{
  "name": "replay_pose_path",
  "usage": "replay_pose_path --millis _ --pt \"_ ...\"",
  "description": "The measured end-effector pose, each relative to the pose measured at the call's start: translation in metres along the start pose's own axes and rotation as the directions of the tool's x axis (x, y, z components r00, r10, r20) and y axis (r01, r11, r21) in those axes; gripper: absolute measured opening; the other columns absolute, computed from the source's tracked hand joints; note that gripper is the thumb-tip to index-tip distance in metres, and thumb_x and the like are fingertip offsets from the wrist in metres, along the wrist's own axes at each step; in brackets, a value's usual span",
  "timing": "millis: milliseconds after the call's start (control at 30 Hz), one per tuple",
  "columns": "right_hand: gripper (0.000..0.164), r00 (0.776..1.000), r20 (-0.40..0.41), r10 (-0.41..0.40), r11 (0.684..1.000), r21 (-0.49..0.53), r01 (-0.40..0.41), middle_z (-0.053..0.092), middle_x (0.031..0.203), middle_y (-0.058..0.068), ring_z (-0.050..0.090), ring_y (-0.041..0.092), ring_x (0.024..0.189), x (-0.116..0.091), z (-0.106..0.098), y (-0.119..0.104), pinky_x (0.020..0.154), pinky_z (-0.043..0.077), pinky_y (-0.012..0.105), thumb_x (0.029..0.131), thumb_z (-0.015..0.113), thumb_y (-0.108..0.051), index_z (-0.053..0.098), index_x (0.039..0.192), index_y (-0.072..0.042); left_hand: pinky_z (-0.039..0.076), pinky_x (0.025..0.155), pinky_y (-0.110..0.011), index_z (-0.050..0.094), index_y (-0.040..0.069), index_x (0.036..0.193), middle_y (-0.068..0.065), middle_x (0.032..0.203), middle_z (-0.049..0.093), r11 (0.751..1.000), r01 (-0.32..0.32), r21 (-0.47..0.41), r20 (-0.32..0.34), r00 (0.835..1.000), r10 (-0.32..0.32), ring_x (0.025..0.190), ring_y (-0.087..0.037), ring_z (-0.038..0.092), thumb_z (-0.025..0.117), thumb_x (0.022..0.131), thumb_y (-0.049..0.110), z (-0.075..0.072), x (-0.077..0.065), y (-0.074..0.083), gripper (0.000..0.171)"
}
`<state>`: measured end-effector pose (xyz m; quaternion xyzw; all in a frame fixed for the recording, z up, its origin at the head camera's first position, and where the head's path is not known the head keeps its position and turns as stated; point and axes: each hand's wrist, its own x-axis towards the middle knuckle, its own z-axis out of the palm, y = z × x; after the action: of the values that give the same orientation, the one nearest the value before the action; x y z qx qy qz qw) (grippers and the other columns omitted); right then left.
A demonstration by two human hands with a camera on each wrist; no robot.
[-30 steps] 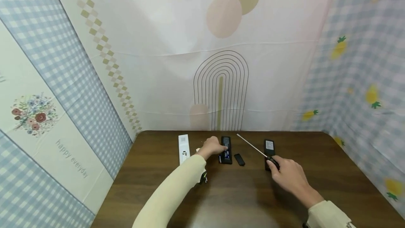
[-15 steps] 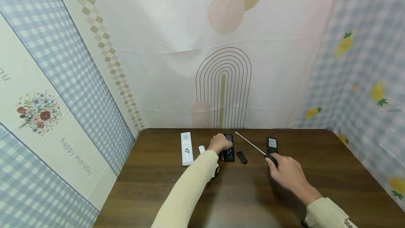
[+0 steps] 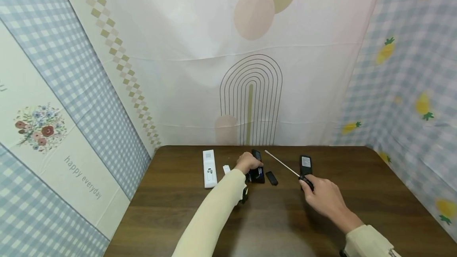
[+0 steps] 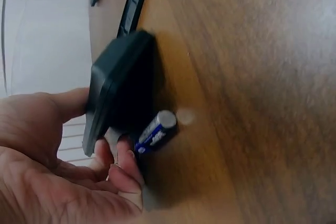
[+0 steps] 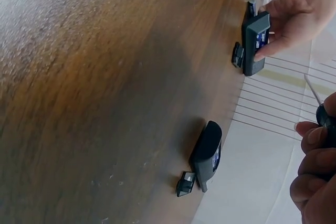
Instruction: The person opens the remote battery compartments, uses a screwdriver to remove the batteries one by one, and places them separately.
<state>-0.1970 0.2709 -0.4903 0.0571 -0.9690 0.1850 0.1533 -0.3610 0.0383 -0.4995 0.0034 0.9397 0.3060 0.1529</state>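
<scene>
My left hand (image 3: pixel 247 162) pinches a black remote control (image 3: pixel 259 176) between thumb and fingers. The remote is tilted up off the table along one side, with blue batteries showing in its uncovered back. Beside it, a blue battery (image 4: pixel 157 130) lies on the wood close to my fingertips. Its black battery cover (image 3: pixel 271 178) rests on the table to the right. My right hand (image 3: pixel 326 196) grips the black handle of a screwdriver (image 3: pixel 282 162), whose long thin shaft points away to the upper left, above the table. The handle is partly hidden by the fingers.
A white remote (image 3: pixel 209 169) lies at the left with its battery bay uncovered, a small white cover (image 3: pixel 226 169) nearby. A second black remote (image 3: pixel 305 162) lies beyond my right hand, with a small black piece (image 5: pixel 186 183) beside it. Patterned cloth hangs behind the table (image 3: pixel 171 193).
My left hand has shifted right onto the black remote and taken hold of it; the remote now tilts. The right hand with the screwdriver stays nearly still.
</scene>
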Motion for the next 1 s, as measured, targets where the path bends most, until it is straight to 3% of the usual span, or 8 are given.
replay_pose_path --millis 167,400,567,700,767,833,900,1000 --pt "0.019 1.000 -0.003 -0.019 1.000 0.009 0.019 0.062 0.066 -0.008 0.056 0.011 0.061 0.002 0.004 -0.002 0.058 0.048 0.039 0.106 0.066 -0.030 0.073 0.101 -0.014 0.063 0.093 -0.042 0.067 -0.004 0.132 -0.019 0.126 0.071 0.987 0.051 -0.149 -0.009 0.999 -0.053 0.111 -0.032 0.070 0.080 0.097 0.030 0.002 0.001 -0.005 0.051" --pt "0.018 1.000 -0.013 -0.025 1.000 0.003 0.026 0.066 0.069 -0.007 0.062 0.012 0.064 0.003 0.004 -0.003 0.059 0.051 0.043 0.105 0.066 -0.030 0.074 0.100 -0.015 0.062 0.099 -0.044 0.064 -0.008 0.131 -0.023 0.130 0.069 0.937 0.065 -0.342 -0.041 0.996 -0.084 0.120 -0.035 0.069 0.081 0.095 0.025 -0.001 0.005 -0.018 0.051" --pt "0.017 1.000 -0.006 -0.027 1.000 0.004 0.027 0.069 0.072 -0.006 0.064 0.014 0.066 0.002 0.003 -0.001 0.060 0.052 0.043 0.105 0.066 -0.030 0.074 0.100 -0.016 0.058 0.107 -0.048 0.061 -0.010 0.132 -0.024 0.133 0.066 0.828 0.057 -0.558 -0.043 0.994 -0.097 0.120 -0.033 0.067 0.080 0.096 0.026 -0.011 0.009 -0.034 0.054" --pt "0.017 0.999 -0.020 -0.034 0.999 0.009 0.034 0.070 0.072 -0.006 0.065 0.015 0.066 0.001 0.003 0.000 0.060 0.052 0.044 0.105 0.067 -0.030 0.074 0.100 -0.015 0.058 0.098 -0.042 0.061 -0.008 0.133 -0.021 0.127 0.071 0.703 0.044 -0.710 -0.032 0.995 -0.094 0.096 -0.022 0.064 0.077 0.099 0.026 -0.025 0.008 -0.046 0.050" --pt "0.016 0.999 -0.030 -0.041 0.999 0.007 0.042 0.068 0.071 -0.006 0.064 0.014 0.066 0.001 0.003 0.000 0.059 0.052 0.044 0.105 0.067 -0.029 0.074 0.100 -0.015 0.060 0.097 -0.040 0.057 -0.008 0.139 -0.022 0.130 0.071 0.641 0.039 -0.766 0.001 0.998 -0.060 0.095 -0.019 0.067 0.073 0.103 0.025 -0.031 0.005 -0.050 0.051" --pt "0.016 0.998 -0.033 -0.046 0.999 0.007 0.046 0.066 0.069 -0.008 0.062 0.012 0.064 0.001 0.003 0.000 0.059 0.050 0.042 0.104 0.068 -0.029 0.074 0.100 -0.015 0.061 0.102 -0.041 0.052 -0.008 0.144 -0.027 0.137 0.069 0.583 0.040 -0.811 0.046 0.999 -0.003 0.106 -0.026 0.074 0.067 0.107 0.022 -0.037 0.000 -0.053 0.050" --pt "0.015 0.998 -0.027 -0.050 0.999 0.008 0.050 0.063 0.067 -0.010 0.059 0.011 0.062 0.000 0.003 0.000 0.058 0.048 0.039 0.104 0.068 -0.029 0.074 0.100 -0.016 0.059 0.108 -0.047 0.050 -0.007 0.146 -0.029 0.143 0.065 0.560 0.034 -0.828 0.078 0.995 0.056 0.124 -0.035 0.073 0.063 0.109 0.021 -0.041 -0.006 -0.055 0.048" --pt "0.016 0.998 -0.017 -0.058 0.998 0.017 0.058 0.064 0.067 -0.010 0.057 0.009 0.061 0.001 0.004 -0.002 0.057 0.047 0.037 0.104 0.069 -0.029 0.076 0.104 -0.015 0.058 0.109 -0.052 0.054 -0.005 0.138 -0.030 0.142 0.066 0.574 0.014 -0.819 0.099 0.988 0.117 0.130 -0.041 0.069 0.061 0.110 0.021 -0.043 -0.012 -0.057 0.039"
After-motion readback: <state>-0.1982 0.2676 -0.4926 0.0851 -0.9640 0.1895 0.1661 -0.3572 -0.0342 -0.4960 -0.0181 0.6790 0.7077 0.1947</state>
